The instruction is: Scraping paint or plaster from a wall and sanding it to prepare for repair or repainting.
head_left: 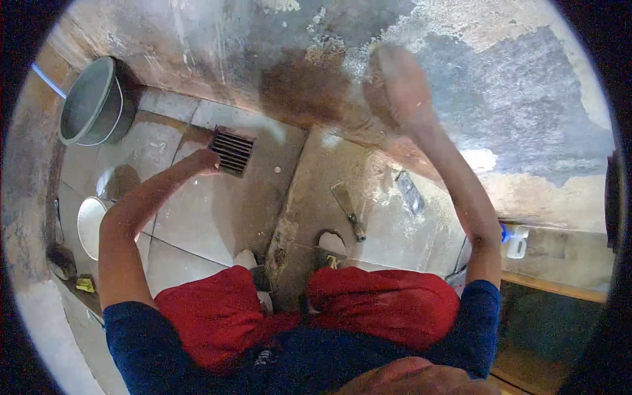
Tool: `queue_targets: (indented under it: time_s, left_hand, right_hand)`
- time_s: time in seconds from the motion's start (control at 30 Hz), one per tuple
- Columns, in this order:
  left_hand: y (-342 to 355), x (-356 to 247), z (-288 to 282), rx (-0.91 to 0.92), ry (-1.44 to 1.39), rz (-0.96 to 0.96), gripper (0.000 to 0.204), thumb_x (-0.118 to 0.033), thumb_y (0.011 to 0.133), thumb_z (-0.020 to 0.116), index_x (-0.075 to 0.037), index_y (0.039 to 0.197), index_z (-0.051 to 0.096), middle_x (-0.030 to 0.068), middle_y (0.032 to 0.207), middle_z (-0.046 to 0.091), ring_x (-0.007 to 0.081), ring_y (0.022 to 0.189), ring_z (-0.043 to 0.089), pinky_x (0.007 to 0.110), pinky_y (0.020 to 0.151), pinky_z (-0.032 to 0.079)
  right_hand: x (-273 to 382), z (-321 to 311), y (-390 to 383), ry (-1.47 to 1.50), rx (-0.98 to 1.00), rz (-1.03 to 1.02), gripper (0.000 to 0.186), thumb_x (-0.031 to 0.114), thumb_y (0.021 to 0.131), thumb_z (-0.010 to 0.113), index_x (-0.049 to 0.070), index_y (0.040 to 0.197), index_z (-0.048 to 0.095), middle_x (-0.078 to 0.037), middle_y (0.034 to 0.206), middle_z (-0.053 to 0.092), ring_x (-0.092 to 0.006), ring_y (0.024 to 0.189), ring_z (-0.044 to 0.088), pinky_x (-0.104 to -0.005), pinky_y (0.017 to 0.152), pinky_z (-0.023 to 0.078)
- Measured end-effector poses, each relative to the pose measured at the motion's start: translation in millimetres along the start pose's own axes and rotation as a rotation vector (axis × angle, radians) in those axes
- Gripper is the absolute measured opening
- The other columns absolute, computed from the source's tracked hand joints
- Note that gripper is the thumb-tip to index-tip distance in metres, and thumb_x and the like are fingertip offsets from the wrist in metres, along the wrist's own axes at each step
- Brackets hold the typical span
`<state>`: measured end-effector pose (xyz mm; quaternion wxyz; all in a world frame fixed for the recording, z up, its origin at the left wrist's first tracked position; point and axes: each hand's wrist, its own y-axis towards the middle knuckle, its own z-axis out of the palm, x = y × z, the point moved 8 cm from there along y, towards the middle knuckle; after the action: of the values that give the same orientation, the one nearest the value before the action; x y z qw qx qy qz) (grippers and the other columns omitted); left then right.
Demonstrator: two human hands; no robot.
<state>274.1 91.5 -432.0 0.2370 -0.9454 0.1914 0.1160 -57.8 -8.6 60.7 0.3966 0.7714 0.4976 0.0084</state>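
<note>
My right hand (403, 85) is raised against the mottled, flaking wall (500, 92), blurred by motion; whether it holds anything is unclear. My left hand (207, 161) hangs at the left edge of the dark metal drain grate (232, 151) as seen from above, fingers curled, with what they hold, if anything, hidden. A scraper (349, 210) with a worn handle lies on the tiled step right of my feet. Beside it, near the wall, rests a flat grey piece (409, 192) dusted with pale flakes.
A grey bucket (84, 115) leans at upper left, above a white bucket (90, 220). A small yellow item (85, 284) sits by the left wall. At right, a white jug (517, 242) stands on a ledge with a wooden edge (553, 286). A raised tile edge runs between my feet.
</note>
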Motion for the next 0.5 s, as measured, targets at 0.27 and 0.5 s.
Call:
queue_targets:
  time_s: [0.27,0.5]
  left_hand:
    - [3,-34,-37,0.067,-0.029,-0.058,0.032,-0.034,0.079,0.062,-0.007,0.095,0.067,0.018,0.094,0.067,0.0336,0.092,0.065,0.044,0.078,0.052]
    - [-17,-53,-69,0.122,-0.083,-0.085,0.039,-0.039,0.078,0.062,-0.006,0.098,0.067,0.0185,0.09,0.067,0.0342,0.09,0.066,0.044,0.077,0.053]
  right_hand:
    - [-47,-57,27,-0.096,0.049,0.337,0.029,0.008,0.083,0.056,0.009,0.112,0.057,-0.01,0.103,0.061,-0.029,0.092,0.06,-0.0369,0.076,0.05]
    - [-30,-68,36,-0.102,-0.033,0.071,0.043,-0.001,0.076,0.055,0.01,0.118,0.055,-0.012,0.104,0.061,-0.0327,0.095,0.058,-0.0402,0.08,0.049]
